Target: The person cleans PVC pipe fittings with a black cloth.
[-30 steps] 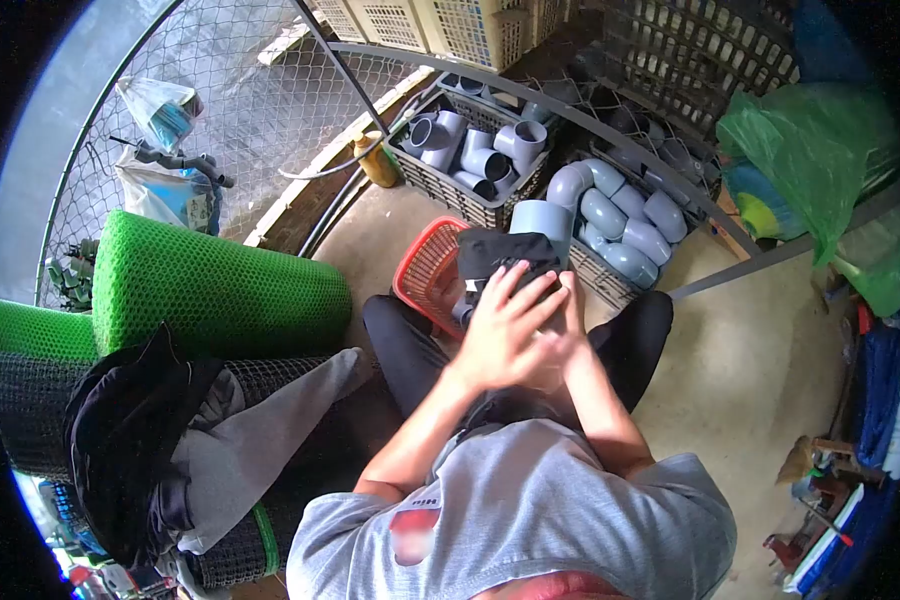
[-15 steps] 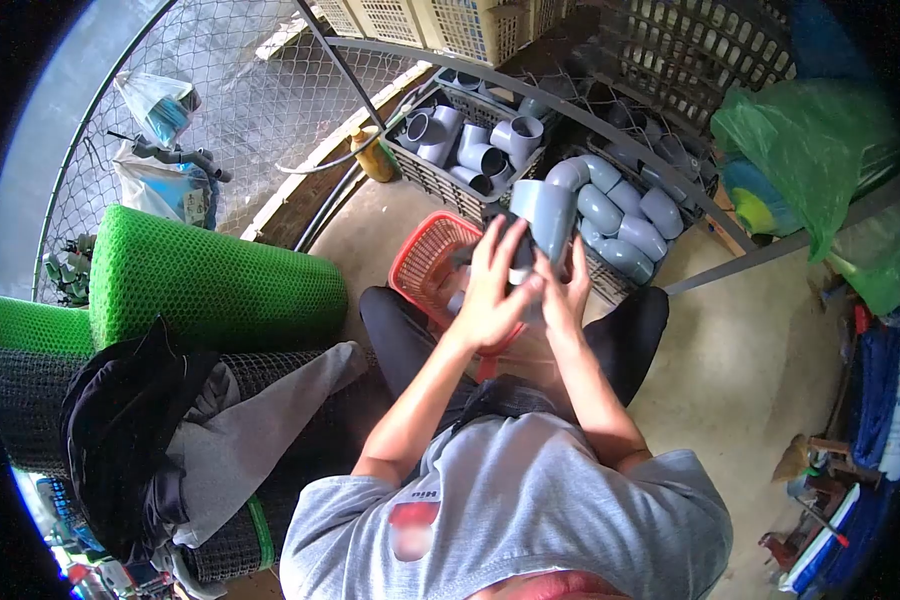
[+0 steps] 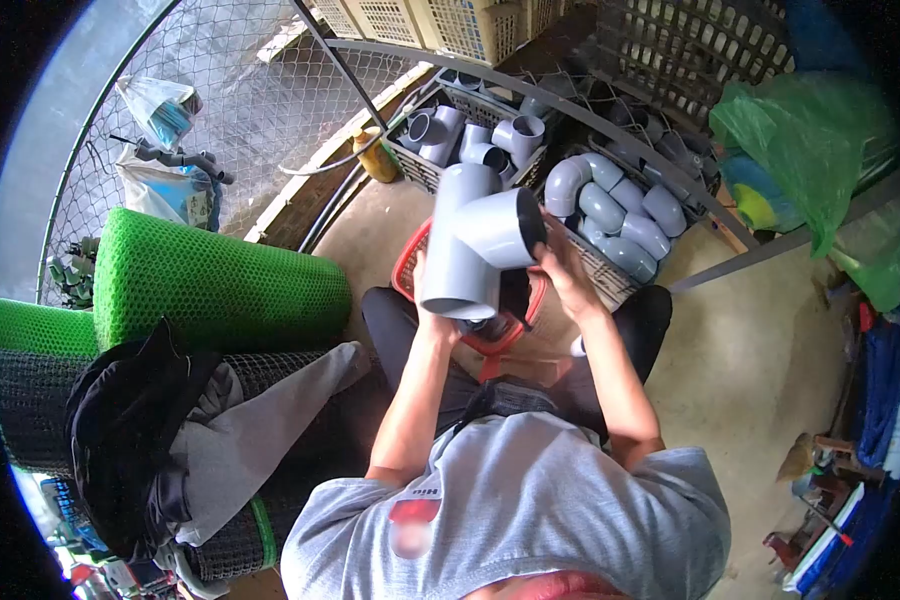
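A large grey plastic tee pipe fitting (image 3: 475, 240) is raised in front of me, its open side branch pointing right. My left hand (image 3: 432, 318) grips its lower end from behind, mostly hidden by the fitting. My right hand (image 3: 562, 268) touches the rim of the side branch with fingers spread. Under the fitting a red plastic basket (image 3: 410, 268) rests on my lap, holding something dark.
A black crate (image 3: 450, 170) of grey fittings and a wire bin of grey elbows (image 3: 620, 215) stand ahead. Green mesh rolls (image 3: 220, 285) and dark clothing (image 3: 135, 420) lie on the left. A green plastic bag (image 3: 810, 150) hangs at the right over bare concrete floor (image 3: 760, 350).
Both hands came up from the red basket with the grey tee fitting, which is now lifted higher and closer to the camera; the right hand moved to the side branch.
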Demonstrator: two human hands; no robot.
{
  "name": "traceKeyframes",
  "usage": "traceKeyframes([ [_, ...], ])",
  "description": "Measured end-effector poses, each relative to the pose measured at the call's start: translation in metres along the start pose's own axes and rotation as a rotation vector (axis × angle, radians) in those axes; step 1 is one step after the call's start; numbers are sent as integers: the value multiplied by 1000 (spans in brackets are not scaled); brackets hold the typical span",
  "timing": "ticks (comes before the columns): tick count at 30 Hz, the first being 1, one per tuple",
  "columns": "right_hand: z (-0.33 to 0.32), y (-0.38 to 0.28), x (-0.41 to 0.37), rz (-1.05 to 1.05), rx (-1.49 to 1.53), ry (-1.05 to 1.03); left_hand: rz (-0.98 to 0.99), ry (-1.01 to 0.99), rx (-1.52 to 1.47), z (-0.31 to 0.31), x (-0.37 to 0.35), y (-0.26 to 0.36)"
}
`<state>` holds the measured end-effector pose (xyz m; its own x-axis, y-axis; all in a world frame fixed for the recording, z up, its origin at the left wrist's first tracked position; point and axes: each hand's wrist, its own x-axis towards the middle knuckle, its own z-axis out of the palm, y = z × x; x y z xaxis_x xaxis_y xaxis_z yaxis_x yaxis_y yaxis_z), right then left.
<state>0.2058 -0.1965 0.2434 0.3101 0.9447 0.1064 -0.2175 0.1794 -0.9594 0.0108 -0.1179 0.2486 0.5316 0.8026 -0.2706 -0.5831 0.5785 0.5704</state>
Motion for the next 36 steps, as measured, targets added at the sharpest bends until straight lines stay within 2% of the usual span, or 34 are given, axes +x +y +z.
traceKeyframes([
  [1, -1, 20, -1, 199, 196, 6, -3, 89, 142, 4, 0, 1],
  [2, 4, 29, -1, 129, 307, 46, -55, 100, 142, -15, 7, -6],
  [3, 8, 36, -1, 61, 415, 85, 9, 172, 475, -3, -4, 1],
  [4, 3, 41, -2, 154, 521, 94, 61, 115, 601, -5, -5, 0],
  [6, 2, 50, 0, 135, 476, 100, 128, 14, 770, -9, -6, -5],
  [7, 3, 54, 1, 111, 432, 107, 181, 211, 775, -6, -6, -13],
  [9, 5, 56, 4, 47, 445, 110, 376, -76, 775, 22, -28, -18],
  [11, 8, 52, 3, 6, 452, 144, 665, -74, 1223, 19, -35, -24],
  [13, 4, 57, 5, -11, 341, 140, 838, -371, 1576, 33, -42, -13],
  [14, 10, 48, -5, 21, 449, 125, 817, -478, 1554, 47, -45, -5],
  [16, 22, 30, -19, 96, 562, 115, 813, -550, 1602, 51, -31, 10],
  [17, 5, 69, -17, 84, 466, 81, 810, -588, 1601, 50, -18, 20],
  [18, 15, 49, -21, -29, 340, 65, 865, -467, 1535, 35, 0, 20],
  [19, 27, 27, -25, -145, 214, 49, 837, -405, 1499, 32, 18, 26],
  [21, 31, 30, -29, -137, 152, 84, 755, -299, 1407, 27, 32, 25],
  [22, 32, 29, -29, -143, 170, 116, 756, -300, 1405, 23, 35, 18],
  [24, 30, 33, -26, -152, 232, 185, 693, -140, 1275, 12, 43, -5],
  [25, 29, 25, -23, -178, 247, 212, 666, -126, 1240, 14, 41, -12],
  [28, 10, 41, -13, -180, 427, 405, 598, -267, 1157, 25, 10, -26],
  [29, -2, 47, -10, -165, 443, 457, 602, -269, 1234, 28, -5, -31],
  [31, -25, 61, -6, -120, 434, 522, 641, -419, 1340, 33, -25, -27],
  [33, -33, 68, -2, -84, 383, 480, 744, -564, 1573, 38, -21, -17],
  [35, -12, 51, -10, -28, 454, 380, 757, -601, 1337, 32, 4, -12],
  [36, 5, 31, -11, -109, 408, 365, 745, -503, 1242, 38, 14, -9],
])
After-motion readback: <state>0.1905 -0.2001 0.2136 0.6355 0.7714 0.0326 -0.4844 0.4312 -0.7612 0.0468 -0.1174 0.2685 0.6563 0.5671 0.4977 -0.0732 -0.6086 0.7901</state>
